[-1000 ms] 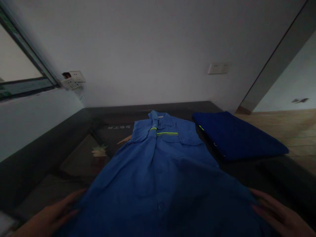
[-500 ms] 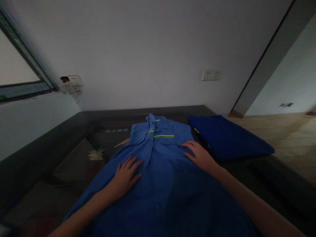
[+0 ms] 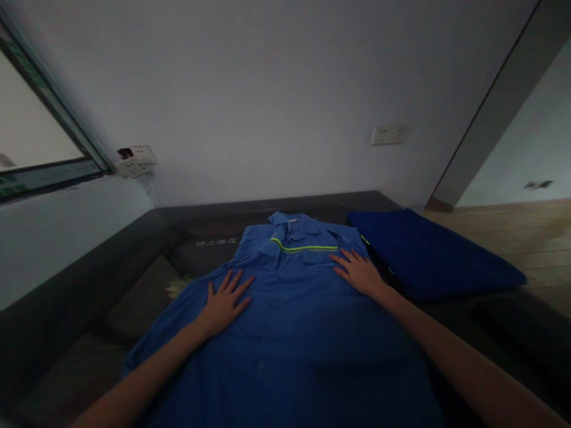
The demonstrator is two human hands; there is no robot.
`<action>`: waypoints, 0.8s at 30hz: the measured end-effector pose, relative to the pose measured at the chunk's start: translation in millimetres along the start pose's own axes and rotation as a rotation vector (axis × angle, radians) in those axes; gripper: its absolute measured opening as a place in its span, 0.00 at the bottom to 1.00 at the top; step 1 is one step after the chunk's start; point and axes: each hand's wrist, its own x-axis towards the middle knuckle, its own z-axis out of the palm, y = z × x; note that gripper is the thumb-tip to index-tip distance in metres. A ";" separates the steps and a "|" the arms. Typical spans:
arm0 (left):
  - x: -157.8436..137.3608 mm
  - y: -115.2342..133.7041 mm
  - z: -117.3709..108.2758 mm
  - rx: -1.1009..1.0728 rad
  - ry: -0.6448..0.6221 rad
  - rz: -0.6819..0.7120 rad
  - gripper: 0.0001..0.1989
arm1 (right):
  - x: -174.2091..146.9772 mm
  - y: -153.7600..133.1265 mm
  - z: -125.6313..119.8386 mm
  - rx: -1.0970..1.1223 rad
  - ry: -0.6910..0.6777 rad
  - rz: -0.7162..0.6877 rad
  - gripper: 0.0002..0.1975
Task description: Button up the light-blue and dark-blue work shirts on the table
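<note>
A blue work shirt [image 3: 289,333] with a yellow-green reflective stripe across the chest lies spread front-up on a dark table [image 3: 134,261], collar pointing away from me. My left hand [image 3: 225,300] rests flat on the shirt's left chest area, fingers spread. On the right chest, just below the stripe and a pocket, my right hand [image 3: 359,273] lies flat with fingers apart. Neither hand grips the cloth.
A folded dark blue garment [image 3: 428,255] lies on the table to the right of the shirt. Wall sockets [image 3: 136,160] sit at the left corner under a window, another socket plate [image 3: 389,135] on the back wall. Wooden floor [image 3: 526,238] lies beyond the table's right edge.
Both hands went from the shirt's hem up onto its chest. The left front panel, folded over before, now lies flat, so the stripe runs unbroken across the chest.
</note>
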 end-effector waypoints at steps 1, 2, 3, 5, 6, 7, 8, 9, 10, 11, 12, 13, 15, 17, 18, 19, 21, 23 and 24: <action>6.4 -7.1 -2.2 -0.005 -0.012 0.035 0.27 | -2.3 -2.3 -1.1 -0.018 0.007 0.015 0.24; 12.9 -13.3 -4.6 -0.010 -0.024 0.065 0.27 | -5.0 -5.1 -2.2 -0.037 0.015 0.027 0.24; 19.1 -18.5 -7.0 -0.013 -0.035 0.090 0.27 | -8.0 -8.0 -3.4 -0.056 0.026 0.037 0.23; 30.2 -26.3 -11.0 -0.015 -0.049 0.131 0.27 | -14.4 -13.3 -5.8 -0.096 0.056 0.049 0.22; 34.9 -29.1 -12.4 -0.013 -0.052 0.146 0.27 | -17.4 -15.5 -7.1 -0.115 0.072 0.053 0.22; 39.1 -31.5 -13.4 -0.010 -0.051 0.160 0.27 | -20.0 -17.2 -8.6 -0.132 0.085 0.056 0.21; 42.6 -33.6 -14.0 -0.006 -0.050 0.171 0.27 | -21.8 -18.4 -10.2 -0.143 0.095 0.059 0.21; 45.7 -35.6 -14.4 -0.001 -0.049 0.180 0.27 | -22.7 -19.2 -11.9 -0.146 0.100 0.062 0.20; 48.5 -37.5 -14.6 0.004 -0.048 0.187 0.27 | -22.7 -19.5 -13.5 -0.142 0.100 0.063 0.20; 51.1 -39.7 -14.7 0.008 -0.047 0.194 0.27 | -21.8 -19.4 -15.1 -0.133 0.099 0.066 0.19; 53.7 -42.0 -15.0 0.010 -0.047 0.200 0.27 | -20.2 -18.8 -16.6 -0.122 0.095 0.068 0.19; 56.4 -44.7 -15.4 0.012 -0.049 0.206 0.27 | -18.2 -17.8 -17.9 -0.111 0.090 0.069 0.19; 62.6 -50.7 -17.3 0.018 -0.053 0.217 0.27 | -13.9 -14.8 -20.1 -0.095 0.080 0.065 0.17; 69.4 -56.2 -20.9 0.036 -0.058 0.214 0.27 | -11.4 -11.3 -22.0 -0.077 0.067 0.056 0.16; 72.7 -57.9 -23.2 0.049 -0.060 0.208 0.26 | -11.5 -9.8 -22.9 -0.065 0.059 0.051 0.15; 75.8 -58.6 -25.9 0.062 -0.059 0.199 0.26 | -12.4 -8.5 -23.7 -0.050 0.050 0.047 0.14; 80.1 -55.3 -31.6 0.084 -0.043 0.163 0.25 | -16.8 -7.1 -24.9 -0.016 0.029 0.047 0.14; 80.6 -44.4 -36.8 0.091 -0.008 0.110 0.24 | -23.3 -7.0 -25.8 0.022 0.007 0.057 0.13; 79.0 -36.0 -38.6 0.090 0.012 0.082 0.23 | -26.8 -7.0 -26.6 0.042 -0.003 0.063 0.12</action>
